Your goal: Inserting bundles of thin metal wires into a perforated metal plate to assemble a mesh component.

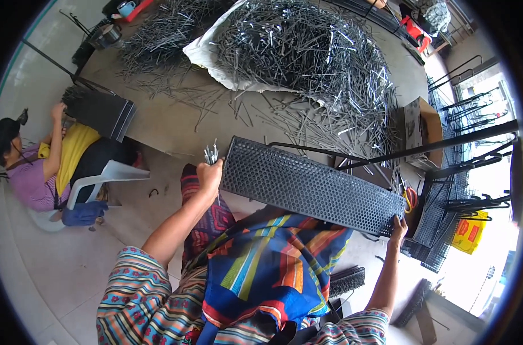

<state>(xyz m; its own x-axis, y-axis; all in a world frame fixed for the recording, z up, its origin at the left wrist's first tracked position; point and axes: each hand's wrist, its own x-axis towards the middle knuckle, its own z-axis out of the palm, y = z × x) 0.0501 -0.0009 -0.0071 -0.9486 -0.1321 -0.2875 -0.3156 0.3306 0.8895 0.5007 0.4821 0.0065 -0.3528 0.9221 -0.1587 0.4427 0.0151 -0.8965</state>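
A long black perforated panel (313,179), covered in rows of round holes, lies tilted across my lap, its right end lower. My left hand (208,177) is closed round a small bundle of thin strips (211,153) with pale, shiny tips, beside the panel's left end. Whether those fingers also touch the panel, I cannot tell. At the lower right corner, my right hand (399,230) is closed on the panel's edge. A black bar with a long handle (422,150) runs behind the panel toward the right. The undersides of the fingers are hidden.
A large heap of thin dark strips (307,52) covers the table (163,118), partly on a white sack (215,40). Another person (48,155) sits at the left with a dark panel. At the right are a cardboard box (419,129), scissors (410,199) and racks of long-handled frames (474,158).
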